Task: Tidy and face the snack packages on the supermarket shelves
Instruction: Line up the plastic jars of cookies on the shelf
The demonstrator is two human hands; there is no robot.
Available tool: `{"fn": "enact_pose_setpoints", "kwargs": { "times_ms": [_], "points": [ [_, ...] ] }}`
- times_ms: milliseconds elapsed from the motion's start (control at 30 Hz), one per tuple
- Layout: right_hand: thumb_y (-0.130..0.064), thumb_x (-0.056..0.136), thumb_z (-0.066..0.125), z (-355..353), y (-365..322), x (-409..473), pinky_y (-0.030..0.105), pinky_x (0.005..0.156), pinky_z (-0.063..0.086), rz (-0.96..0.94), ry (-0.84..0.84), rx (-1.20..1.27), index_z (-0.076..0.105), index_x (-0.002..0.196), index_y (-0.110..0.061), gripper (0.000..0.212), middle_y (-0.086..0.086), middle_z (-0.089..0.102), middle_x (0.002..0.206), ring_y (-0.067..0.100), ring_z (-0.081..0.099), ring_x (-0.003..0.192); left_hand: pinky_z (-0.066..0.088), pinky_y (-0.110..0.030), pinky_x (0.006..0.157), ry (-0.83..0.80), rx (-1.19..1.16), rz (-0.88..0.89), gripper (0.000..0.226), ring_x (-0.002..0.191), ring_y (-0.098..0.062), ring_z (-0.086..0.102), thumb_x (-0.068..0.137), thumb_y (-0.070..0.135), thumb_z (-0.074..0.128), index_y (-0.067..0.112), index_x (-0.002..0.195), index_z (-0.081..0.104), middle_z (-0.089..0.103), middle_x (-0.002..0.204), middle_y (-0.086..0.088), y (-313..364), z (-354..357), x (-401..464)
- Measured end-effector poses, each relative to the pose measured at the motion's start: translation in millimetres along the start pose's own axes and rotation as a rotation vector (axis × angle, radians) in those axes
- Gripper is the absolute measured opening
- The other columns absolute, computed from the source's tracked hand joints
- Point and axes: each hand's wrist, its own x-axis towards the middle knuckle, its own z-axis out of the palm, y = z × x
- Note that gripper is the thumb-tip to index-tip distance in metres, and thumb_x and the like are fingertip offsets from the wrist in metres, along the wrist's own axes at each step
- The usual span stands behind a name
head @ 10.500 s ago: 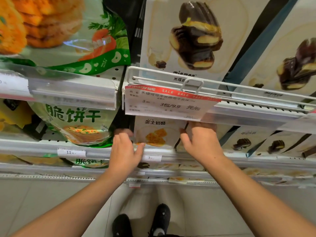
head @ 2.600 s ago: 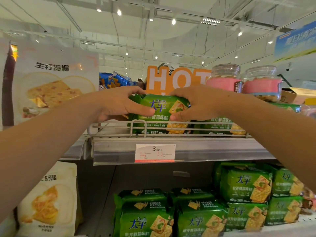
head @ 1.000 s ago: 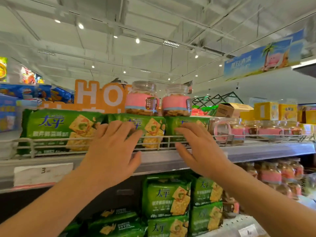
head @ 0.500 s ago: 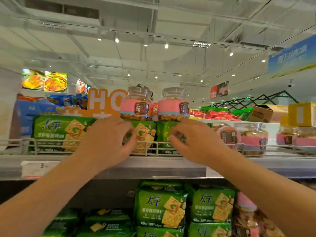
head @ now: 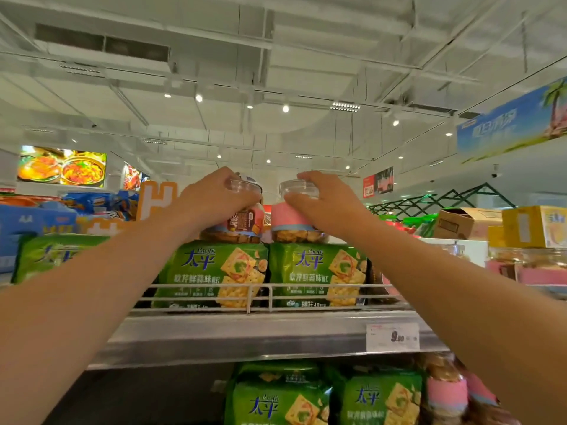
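A: Left hand (head: pixel 211 200) curled round the clear lid of a pink-banded clear plastic biscuit jar (head: pixel 245 219); right hand (head: pixel 322 204) curled the same way round the lid of a second pink-banded clear jar (head: pixel 291 222)

B: Both jars upright, just beside each other, standing on top of two green cracker packets (head: pixel 214 271) (head: pixel 316 271)

A: Packets side by side on the top metal shelf (head: pixel 245 335), faces forward, behind a white wire rail (head: pixel 264 297)

B: White price tag (head: pixel 392 337) on the shelf edge to the right; more green packets (head: pixel 276 400) on the shelf below; more pink-banded jars (head: pixel 527 268) further right
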Motion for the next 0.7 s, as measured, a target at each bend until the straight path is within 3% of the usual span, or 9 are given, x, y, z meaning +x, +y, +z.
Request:
{"fn": "enact_pose_setpoints", "kwargs": {
  "times_ms": [67, 167, 267, 400, 467, 567, 700],
  "points": [
    [-0.055, 0.082, 0.064, 1, 2, 5, 0.018, 0.054, 0.043, 0.05, 0.009, 0.137, 0.058, 0.107, -0.034, 0.033, -0.005, 0.063, 0.107, 0.008, 0.061, 0.083, 0.055, -0.043, 0.086, 0.019, -0.044, 0.006, 0.042, 0.089, -0.018, 0.067, 0.07, 0.061, 0.073, 0.033, 0.098, 0.057, 0.067, 0.097, 0.005, 0, 2, 3],
    [-0.054, 0.075, 0.07, -4, 3, 13, 0.018, 0.047, 0.044, 0.1, 0.015, 0.234, 0.055, 0.089, -0.034, 0.029, -0.007, 0.062, 0.092, 0.01, 0.064, 0.076, 0.058, -0.04, 0.077, 0.051, -0.092, 0.015, 0.038, 0.083, -0.016, 0.069, 0.071, 0.055, 0.077, 0.032, 0.095, 0.059, 0.069, 0.095, 0.004, 0, 5, 7],
    [-0.051, 0.073, 0.074, -6, 2, 15, 0.023, 0.046, 0.051, 0.072, 0.003, 0.282, 0.056, 0.089, -0.031, 0.032, -0.002, 0.062, 0.095, 0.014, 0.066, 0.077, 0.053, -0.029, 0.063, 0.132, -0.13, 0.054, 0.031, 0.08, -0.013, 0.068, 0.072, 0.051, 0.077, 0.035, 0.091, 0.06, 0.067, 0.095, 0.006, -2, 6, 5],
    [-0.05, 0.073, 0.074, -15, 1, 10, 0.028, 0.059, 0.055, 0.006, 0.113, 0.23, 0.057, 0.088, -0.032, 0.03, -0.007, 0.062, 0.095, 0.011, 0.062, 0.081, 0.059, -0.04, 0.074, 0.211, -0.191, 0.151, 0.029, 0.088, -0.018, 0.067, 0.077, 0.048, 0.075, 0.039, 0.1, 0.06, 0.065, 0.102, 0.004, 9, 2, 1],
    [-0.052, 0.073, 0.072, -28, 1, 5, 0.027, 0.062, 0.054, 0.002, 0.153, 0.214, 0.057, 0.089, -0.034, 0.028, -0.01, 0.062, 0.095, 0.007, 0.061, 0.082, 0.061, -0.039, 0.071, 0.187, -0.275, 0.185, 0.028, 0.083, -0.017, 0.07, 0.077, 0.046, 0.077, 0.041, 0.1, 0.061, 0.067, 0.101, 0.003, 21, 1, -1],
    [-0.055, 0.074, 0.07, -56, 6, -10, 0.019, 0.055, 0.049, 0.013, 0.211, 0.173, 0.058, 0.088, -0.037, 0.026, -0.014, 0.062, 0.091, 0.003, 0.061, 0.078, 0.058, -0.027, 0.056, 0.118, -0.39, 0.228, 0.028, 0.074, -0.013, 0.072, 0.077, 0.041, 0.078, 0.041, 0.1, 0.063, 0.068, 0.099, 0.003, 43, 10, -7],
    [-0.059, 0.075, 0.065, -101, 25, -49, 0.026, 0.065, 0.057, 0.025, 0.234, 0.012, 0.059, 0.108, -0.042, 0.037, -0.01, 0.06, 0.109, 0.006, 0.062, 0.089, 0.059, -0.031, 0.063, 0.036, -0.505, 0.32, 0.032, 0.089, -0.018, 0.07, 0.078, 0.043, 0.077, 0.039, 0.106, 0.062, 0.067, 0.108, -0.001, 69, 38, -20]
  ]
}}
